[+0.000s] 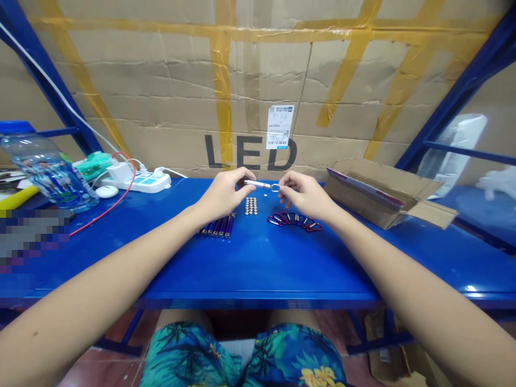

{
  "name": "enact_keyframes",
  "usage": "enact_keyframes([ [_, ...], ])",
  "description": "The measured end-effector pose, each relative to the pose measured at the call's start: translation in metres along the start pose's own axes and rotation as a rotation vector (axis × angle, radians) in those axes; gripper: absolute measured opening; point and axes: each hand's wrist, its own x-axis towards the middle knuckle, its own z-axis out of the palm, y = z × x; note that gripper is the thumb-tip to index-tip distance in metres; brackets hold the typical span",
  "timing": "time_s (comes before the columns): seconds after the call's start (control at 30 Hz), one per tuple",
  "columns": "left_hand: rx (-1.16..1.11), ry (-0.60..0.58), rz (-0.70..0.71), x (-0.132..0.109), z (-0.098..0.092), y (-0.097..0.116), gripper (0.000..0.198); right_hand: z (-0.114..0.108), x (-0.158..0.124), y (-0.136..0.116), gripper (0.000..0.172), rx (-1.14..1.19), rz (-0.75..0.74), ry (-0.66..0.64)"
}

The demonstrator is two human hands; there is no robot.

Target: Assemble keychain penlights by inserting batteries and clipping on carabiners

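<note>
Above the blue table (pixel 250 263), my left hand (pixel 226 192) pinches one end of a slim silver keychain flashlight (pixel 258 184). It lies nearly level between my two hands. At its other end is a metal split ring (pixel 276 187), gripped between the thumb and fingers of my right hand (pixel 303 192). Rows of small round button cells (pixel 251 206) sit on the table between the hands. Below my left hand, several dark purple flashlights (pixel 220 226) are lined up side by side. A fan of red, blue and purple carabiners (pixel 295 219) lies below my right hand.
An open cardboard box (pixel 373 199) stands at the right. At the left are a plastic bottle (pixel 52 172), a white power strip (pixel 147 183) and a red cable (pixel 108 212). A large taped carton (pixel 169 107) marked LED stands behind the table, between blue metal posts.
</note>
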Motion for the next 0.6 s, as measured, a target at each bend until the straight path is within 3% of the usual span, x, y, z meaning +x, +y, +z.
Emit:
enact_keyframes([
  [0.17, -0.148, 0.02, -0.036, 0.001, 0.0, -0.002, 0.014, 0.0, -0.001, -0.008, 0.013, -0.012, -0.043, -0.045],
  [0.4, -0.205, -0.049, 0.086, -0.004, 0.01, 0.014, 0.014, 0.004, -0.008, -0.026, 0.027, 0.23, -0.026, -0.324],
  [0.6, -0.601, -0.142, -0.096, 0.001, 0.008, 0.009, 0.057, 0.007, -0.01, -0.024, 0.029, 0.223, 0.069, -0.293],
])
